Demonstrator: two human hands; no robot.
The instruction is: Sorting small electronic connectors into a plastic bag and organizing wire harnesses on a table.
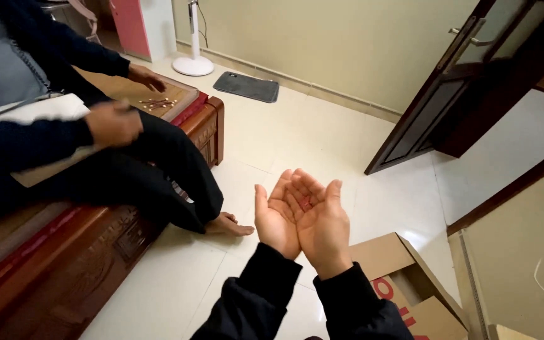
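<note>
Fingers unclenched on two cupped hands, left hand (276, 217), right hand (321, 225), cradling one small red item (306, 203)

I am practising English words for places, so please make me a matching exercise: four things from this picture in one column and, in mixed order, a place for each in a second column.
Things:
1. small red object
2. grey mat
3. cardboard box
4. white stand base

Places:
A. on the floor by the far wall, right of the white stand
B. in the cupped palms of the left hand and right hand
C. on the floor at the corner of the far wall
D. on the floor below the right sleeve

Pairs: 1-B, 2-A, 3-D, 4-C
</note>
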